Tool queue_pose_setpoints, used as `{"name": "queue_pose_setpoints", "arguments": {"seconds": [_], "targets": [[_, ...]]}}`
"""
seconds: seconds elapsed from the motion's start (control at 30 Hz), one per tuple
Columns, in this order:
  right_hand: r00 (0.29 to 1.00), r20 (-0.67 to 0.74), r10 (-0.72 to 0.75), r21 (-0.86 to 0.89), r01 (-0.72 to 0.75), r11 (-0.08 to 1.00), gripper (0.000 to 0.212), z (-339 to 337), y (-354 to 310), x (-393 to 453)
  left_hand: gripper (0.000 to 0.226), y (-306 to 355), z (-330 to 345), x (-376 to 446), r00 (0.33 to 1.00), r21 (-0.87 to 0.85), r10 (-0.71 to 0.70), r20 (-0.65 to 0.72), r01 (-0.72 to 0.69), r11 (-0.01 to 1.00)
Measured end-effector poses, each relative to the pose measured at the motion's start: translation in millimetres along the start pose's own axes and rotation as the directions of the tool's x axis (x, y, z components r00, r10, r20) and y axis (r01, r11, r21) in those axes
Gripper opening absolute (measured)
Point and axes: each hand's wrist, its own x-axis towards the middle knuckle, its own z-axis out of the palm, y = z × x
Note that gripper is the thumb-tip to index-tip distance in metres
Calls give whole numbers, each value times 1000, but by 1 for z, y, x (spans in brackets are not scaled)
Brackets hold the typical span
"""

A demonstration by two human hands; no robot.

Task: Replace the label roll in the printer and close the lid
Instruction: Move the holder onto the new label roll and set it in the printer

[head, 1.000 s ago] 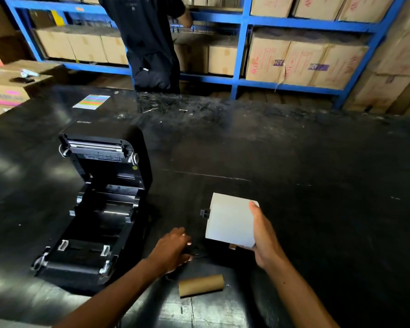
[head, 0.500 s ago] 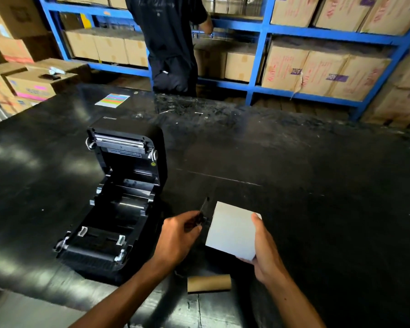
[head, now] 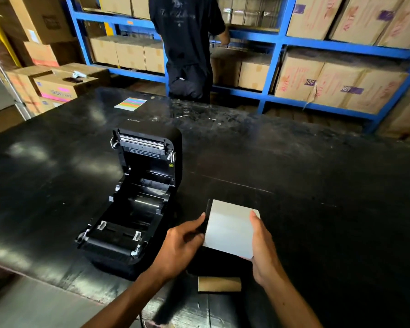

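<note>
A black label printer stands on the black table with its lid tipped up and back; its roll bay is empty. To its right I hold a white label roll above the table. My right hand grips the roll's right end. My left hand pinches a black flat holder piece against the roll's left end. A bare brown cardboard core lies on the table just below the roll, between my wrists.
A person in dark clothes stands at the table's far side, facing blue shelving stacked with cardboard boxes. A colourful striped card lies at the far left of the table. More boxes stand at the left.
My left hand rose from the table near the core and brought the black holder piece up against the roll's left end. The right hand kept the roll.
</note>
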Motion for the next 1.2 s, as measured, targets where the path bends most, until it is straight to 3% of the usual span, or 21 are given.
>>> {"name": "queue_pose_setpoints", "arguments": {"seconds": [0.13, 0.2, 0.3, 0.37, 0.47, 0.63, 0.83, 0.97, 1.07, 1.2], "targets": [[999, 10, -40, 6, 40, 999, 38, 10, -4, -6, 40, 24, -4, 1, 970, -307, -221, 103, 242, 920], [996, 18, -90, -24, 90, 996, 42, 13, -5, -7, 40, 36, -5, -1, 957, -293, -269, 106, 288, 911], [982, 77, -175, -70, 180, 981, 50, 26, -4, -2, 50, 54, -17, 12, 915, -235, -403, -5, 391, 890], [957, 166, -236, -171, 264, 949, 59, 130, -7, -2, 42, 41, -110, 28, 895, -290, -427, -125, 379, 879], [948, 179, -264, -196, 298, 934, 74, 152, -9, -2, 34, 40, -125, 33, 859, -296, -487, -159, 429, 853], [922, 212, -324, -259, 373, 891, 70, 167, -9, -6, 29, 32, -145, 29, 842, -268, -528, -107, 487, 831], [878, 284, -386, -278, 460, 843, 59, 215, -13, -1, 25, 18, -193, 39, 877, -282, -451, -167, 396, 874], [905, 253, -341, -344, 414, 843, 61, 245, -1, 5, 24, 2, -222, 53, 886, -231, -435, -162, 395, 889], [944, 202, -261, -533, 330, 779, 60, 252, 8, 5, 19, -9, -232, 61, 892, -137, -430, -142, 412, 901], [948, 217, -234, -593, 318, 740, 62, 248, 18, -2, 21, -33, -234, 61, 900, -63, -425, -98, 421, 905]]}}
